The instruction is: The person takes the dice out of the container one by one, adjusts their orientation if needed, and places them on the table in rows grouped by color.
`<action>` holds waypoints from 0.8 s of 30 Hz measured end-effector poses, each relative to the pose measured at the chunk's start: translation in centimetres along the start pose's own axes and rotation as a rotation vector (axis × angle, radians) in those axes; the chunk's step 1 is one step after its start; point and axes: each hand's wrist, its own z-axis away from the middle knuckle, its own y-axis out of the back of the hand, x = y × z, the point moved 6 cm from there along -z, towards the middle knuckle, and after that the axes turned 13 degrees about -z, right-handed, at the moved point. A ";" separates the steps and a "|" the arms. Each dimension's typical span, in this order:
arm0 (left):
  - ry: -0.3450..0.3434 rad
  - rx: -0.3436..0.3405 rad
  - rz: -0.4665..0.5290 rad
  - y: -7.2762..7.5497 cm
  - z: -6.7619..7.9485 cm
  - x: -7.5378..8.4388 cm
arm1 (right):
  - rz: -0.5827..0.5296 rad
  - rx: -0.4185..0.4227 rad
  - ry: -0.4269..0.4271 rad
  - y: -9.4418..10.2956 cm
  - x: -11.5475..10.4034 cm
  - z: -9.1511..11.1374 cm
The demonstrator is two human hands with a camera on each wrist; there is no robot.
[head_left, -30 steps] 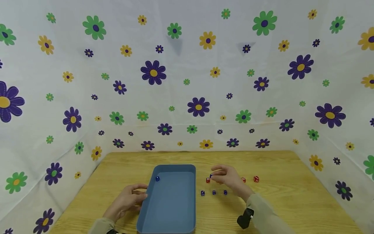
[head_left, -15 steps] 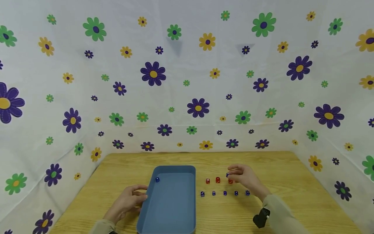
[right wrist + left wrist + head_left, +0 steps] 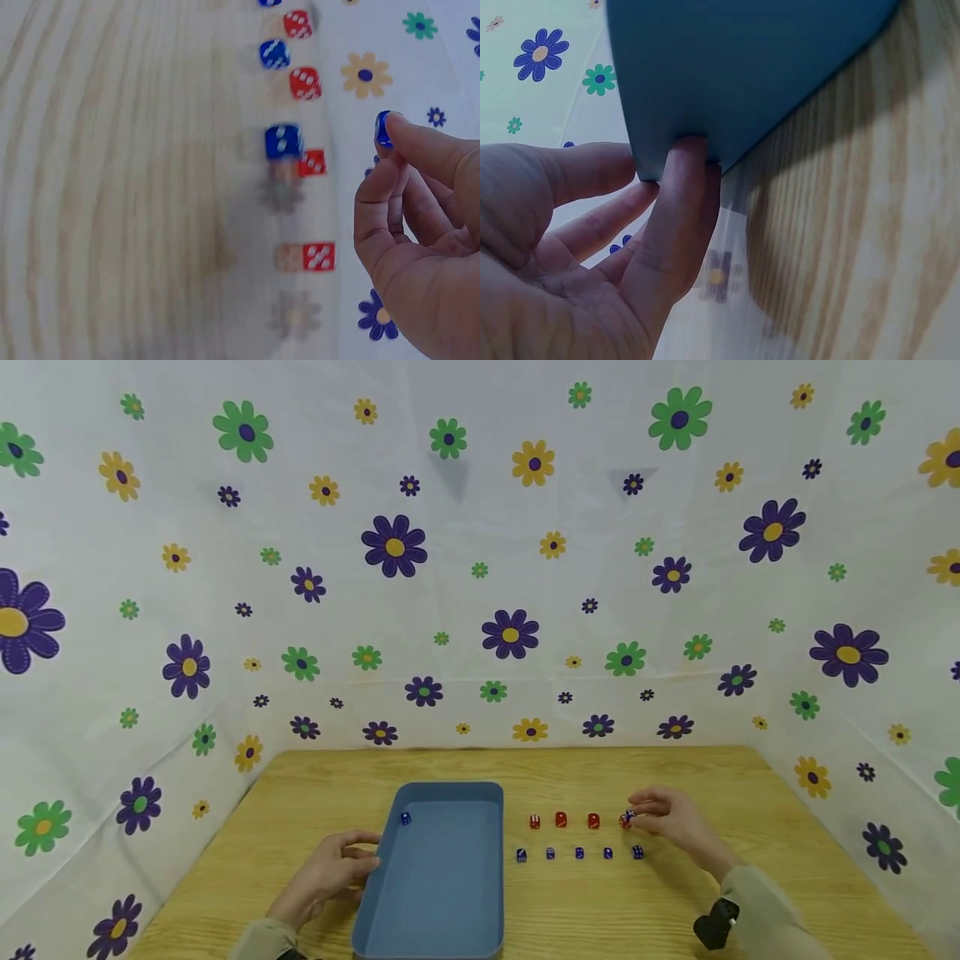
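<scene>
My right hand (image 3: 678, 827) pinches a blue die (image 3: 384, 129) between thumb and fingertips. In the head view this die overlaps the right-most visible red die (image 3: 624, 822). Several red dice with white pips, including this red die (image 3: 561, 819), form the back row to the left of the hand. A front row holds several blue dice, one blue die (image 3: 579, 853) in its middle. On the left, my left hand (image 3: 326, 872) touches the outer wall of a blue-grey tray (image 3: 727, 75) with its fingertips. A single blue die (image 3: 406, 818) lies inside, at the tray's far left corner.
The wooden table (image 3: 600, 910) ends at a white flowered cloth (image 3: 480, 527), which rises behind it and on both sides. The tray's right wall (image 3: 502, 868) stands just left of the dice rows.
My right hand has moved right along the red row with the blue die pinched, uncovering red dice and the right part of the blue row. My left hand stays at the tray.
</scene>
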 end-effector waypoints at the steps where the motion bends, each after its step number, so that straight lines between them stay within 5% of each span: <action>1: 0.001 -0.001 0.000 0.0 0.0 0.0 | 0.006 -0.004 -0.008 0.3 0.3 0.1; 24: -0.017 0.000 -0.007 0.0 0.1 0.0 | 0.124 -0.059 -0.141 3.3 3.5 1.4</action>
